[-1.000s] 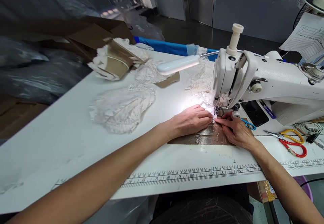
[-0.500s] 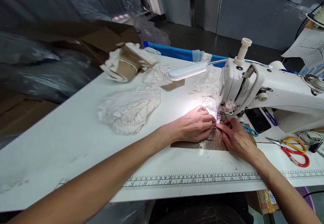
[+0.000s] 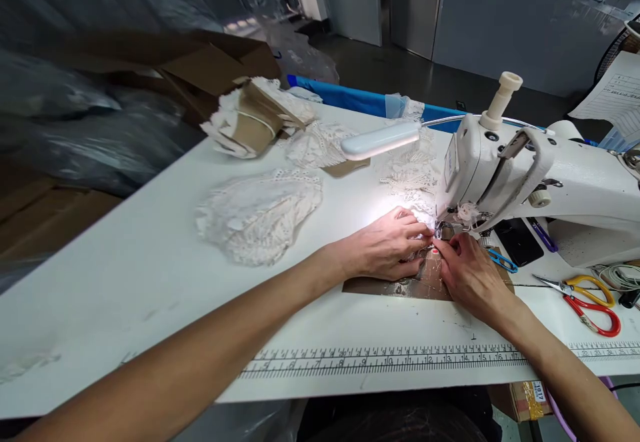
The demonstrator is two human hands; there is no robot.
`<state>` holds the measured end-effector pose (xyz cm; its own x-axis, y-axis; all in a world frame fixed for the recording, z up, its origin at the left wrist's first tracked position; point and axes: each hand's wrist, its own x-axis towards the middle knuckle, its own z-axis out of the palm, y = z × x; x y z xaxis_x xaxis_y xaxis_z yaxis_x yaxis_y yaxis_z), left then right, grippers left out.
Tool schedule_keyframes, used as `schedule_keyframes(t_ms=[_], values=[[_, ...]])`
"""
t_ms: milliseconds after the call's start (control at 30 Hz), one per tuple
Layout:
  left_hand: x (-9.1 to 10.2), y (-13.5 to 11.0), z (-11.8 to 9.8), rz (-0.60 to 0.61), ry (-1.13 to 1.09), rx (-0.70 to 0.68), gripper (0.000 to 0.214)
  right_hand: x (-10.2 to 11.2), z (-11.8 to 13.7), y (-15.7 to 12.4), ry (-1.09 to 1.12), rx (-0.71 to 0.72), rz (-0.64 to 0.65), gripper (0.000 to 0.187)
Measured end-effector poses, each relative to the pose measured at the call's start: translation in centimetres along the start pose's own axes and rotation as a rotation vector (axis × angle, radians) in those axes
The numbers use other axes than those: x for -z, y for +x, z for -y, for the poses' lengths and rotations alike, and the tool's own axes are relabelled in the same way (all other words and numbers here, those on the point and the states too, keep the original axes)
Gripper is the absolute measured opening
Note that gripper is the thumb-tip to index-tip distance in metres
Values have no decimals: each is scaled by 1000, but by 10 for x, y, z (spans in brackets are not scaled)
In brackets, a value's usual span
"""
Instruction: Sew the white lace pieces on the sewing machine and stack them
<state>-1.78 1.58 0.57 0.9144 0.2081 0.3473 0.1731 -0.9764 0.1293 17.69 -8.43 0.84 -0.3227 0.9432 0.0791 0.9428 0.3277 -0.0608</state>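
My left hand [image 3: 387, 245] is closed at the left of the needle, its fingertips pinching white lace [image 3: 413, 175] under the bright lamp. From the other side my right hand [image 3: 470, 272] curls in, thumb and forefinger pressed together on the edge of the same lace; the two sets of fingertips almost meet. Just above them is the presser foot [image 3: 442, 230] of a white sewing machine [image 3: 500, 155]. Beneath both hands lies a shiny brown plate [image 3: 433, 282] with loose thread bits on it. Most of the lace between the fingers is hidden.
A gathered lace piece [image 3: 260, 215] and a card-wrapped lace bundle [image 3: 255, 122] lie to the left. Right of my hands are blue snips [image 3: 503, 261], a black phone [image 3: 519, 241] and red-and-yellow scissors [image 3: 593, 302]. A lamp [image 3: 383, 141] overhangs the table [image 3: 150, 282], with a ruler along the front edge.
The view has shifted slightly, so the machine sits a little farther right. Both hands stay at the needle, fingertips on the lace, with little movement; a small red spot now shows between them.
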Motion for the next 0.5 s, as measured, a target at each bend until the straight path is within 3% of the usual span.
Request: schedule_keyframes(t_ms=[233, 500], values=[[3, 2, 1, 47, 89, 4, 15, -2, 6, -1, -44, -102, -16, 39], [7, 4, 1, 94, 106, 29, 22, 19, -32, -5, 462, -131, 34, 37]])
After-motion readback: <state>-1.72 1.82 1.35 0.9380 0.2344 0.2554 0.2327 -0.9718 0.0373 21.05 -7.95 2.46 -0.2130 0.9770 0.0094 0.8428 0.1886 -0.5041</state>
